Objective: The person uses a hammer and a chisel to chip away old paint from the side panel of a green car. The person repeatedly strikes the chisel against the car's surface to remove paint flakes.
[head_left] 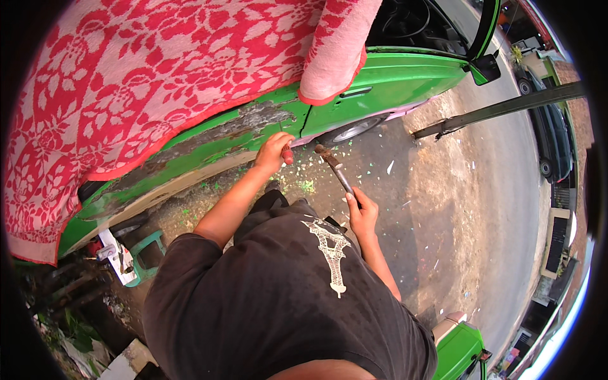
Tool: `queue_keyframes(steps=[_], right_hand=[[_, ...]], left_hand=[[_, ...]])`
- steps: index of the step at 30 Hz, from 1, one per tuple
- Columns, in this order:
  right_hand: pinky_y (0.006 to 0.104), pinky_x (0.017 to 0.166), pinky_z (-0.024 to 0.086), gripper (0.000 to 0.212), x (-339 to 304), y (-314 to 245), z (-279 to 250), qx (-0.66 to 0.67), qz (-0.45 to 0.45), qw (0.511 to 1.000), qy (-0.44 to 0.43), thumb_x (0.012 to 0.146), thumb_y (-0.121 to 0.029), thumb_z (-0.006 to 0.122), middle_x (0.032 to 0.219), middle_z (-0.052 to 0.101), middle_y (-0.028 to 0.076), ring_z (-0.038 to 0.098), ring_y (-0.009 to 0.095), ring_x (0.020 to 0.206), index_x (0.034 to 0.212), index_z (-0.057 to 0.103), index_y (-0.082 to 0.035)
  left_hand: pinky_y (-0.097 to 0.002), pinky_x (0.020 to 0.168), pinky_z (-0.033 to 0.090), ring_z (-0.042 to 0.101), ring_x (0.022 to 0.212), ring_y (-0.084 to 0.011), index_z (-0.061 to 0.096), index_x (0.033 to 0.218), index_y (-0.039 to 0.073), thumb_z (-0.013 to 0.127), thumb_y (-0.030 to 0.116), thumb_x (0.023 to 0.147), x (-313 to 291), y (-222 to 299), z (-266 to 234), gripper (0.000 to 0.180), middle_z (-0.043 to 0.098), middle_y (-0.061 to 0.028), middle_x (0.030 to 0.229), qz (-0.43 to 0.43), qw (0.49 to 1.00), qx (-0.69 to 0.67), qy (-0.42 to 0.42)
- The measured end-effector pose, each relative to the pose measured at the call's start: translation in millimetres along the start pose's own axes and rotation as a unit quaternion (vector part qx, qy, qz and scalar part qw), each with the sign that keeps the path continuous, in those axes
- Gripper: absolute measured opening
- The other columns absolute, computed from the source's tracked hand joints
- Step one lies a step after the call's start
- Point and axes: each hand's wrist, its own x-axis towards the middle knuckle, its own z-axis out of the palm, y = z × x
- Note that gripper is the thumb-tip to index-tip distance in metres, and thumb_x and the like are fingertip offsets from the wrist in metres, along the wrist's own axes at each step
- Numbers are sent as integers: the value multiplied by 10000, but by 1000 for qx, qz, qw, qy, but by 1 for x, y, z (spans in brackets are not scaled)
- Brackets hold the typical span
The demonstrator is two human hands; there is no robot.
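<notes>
My left hand (272, 154) is closed round a red-handled tool (288, 154) close to the side of a green car (373, 73). The handle's rounded end sticks out below my fingers; the working end is too small to make out, so I cannot tell its kind. Beside my hand, a long strip of scraped panel (244, 123) shows grey and brown patches with ragged green paint edges. My right hand (363, 215) grips a hammer (335, 168) by its handle. Its rusty head is raised to the right of the red handle, apart from it.
A red and pink floral blanket (183, 63) covers much of the car. Paint chips litter the ground (361, 164). A green stool (149, 256) with things on it stands at lower left. A post (494, 111) rises at right beside the road; another green vehicle (461, 351) is at lower right.
</notes>
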Motion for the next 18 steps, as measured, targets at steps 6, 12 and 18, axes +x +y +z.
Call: queue_keyframes(steps=[6,12,18], right_hand=[[314,603,482,207,13,-29,-2,23,-128,991,-22,879,-124,683,782,664,140,629,228,634,1039,675,9],[378,571,487,173,35,-9,31,-133,-128,982,-45,889,-194,680,822,673,115,633,302,652,1018,682,-80],[339,580,474,208,25,-15,26,-97,-70,992,-28,896,-166,677,760,651,124,614,242,612,1057,677,-34]], left_hand=[[-380,779,499,634,914,-315,619,1073,38,568,-129,726,22,6,0,388,634,-130,979,-50,999,-8,13],[-405,800,505,649,950,-335,628,1094,23,566,-105,776,34,-3,4,348,650,-147,1028,-79,997,-26,6],[-415,830,498,619,978,-351,628,1094,29,578,-103,772,15,-21,2,352,630,-138,1056,-58,996,-67,-31]])
